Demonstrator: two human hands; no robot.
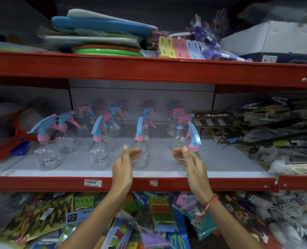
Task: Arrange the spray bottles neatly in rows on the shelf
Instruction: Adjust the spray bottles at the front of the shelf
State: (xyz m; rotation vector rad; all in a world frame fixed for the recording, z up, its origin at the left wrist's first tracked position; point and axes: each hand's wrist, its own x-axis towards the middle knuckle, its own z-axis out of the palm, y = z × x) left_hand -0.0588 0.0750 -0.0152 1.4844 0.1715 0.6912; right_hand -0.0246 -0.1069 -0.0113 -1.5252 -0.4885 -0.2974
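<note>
Our left hand open beside front bottle; right hand grasping right bottle; shelf bare toward right edge.

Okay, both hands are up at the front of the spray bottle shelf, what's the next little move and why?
Probably set the tilted bottle by the right hand upright, level with the front row. Its blue trigger head leans sideways, while the front bottles at the left stand straight. The left hand is open beside the middle front bottle.
</note>
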